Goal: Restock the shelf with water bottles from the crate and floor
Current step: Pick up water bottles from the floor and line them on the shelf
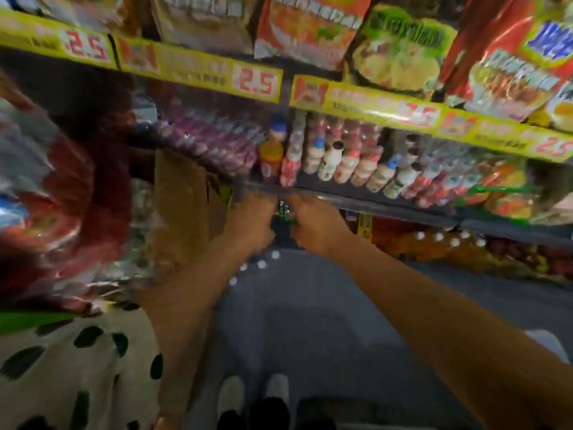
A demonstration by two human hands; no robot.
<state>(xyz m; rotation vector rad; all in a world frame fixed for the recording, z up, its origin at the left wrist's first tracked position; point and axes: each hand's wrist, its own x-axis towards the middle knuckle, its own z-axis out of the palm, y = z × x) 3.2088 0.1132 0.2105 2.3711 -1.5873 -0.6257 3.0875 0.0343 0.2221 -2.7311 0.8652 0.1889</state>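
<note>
A small green-labelled item is held between the left hand and right hand, at twelve o'clock below the shelf edge; grips blurred, cannot be told

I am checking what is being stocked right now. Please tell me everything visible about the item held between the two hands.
The item between the hands is small and dark with green markings, perhaps a bottle or pack with a green label; motion blur hides its exact shape and material. It sits just below the edge of the dark shelf, at the height of the lower shelf level. The left hand holds it from one side and the right hand from the other, covering most of it. Cap and contents cannot be made out.
</note>
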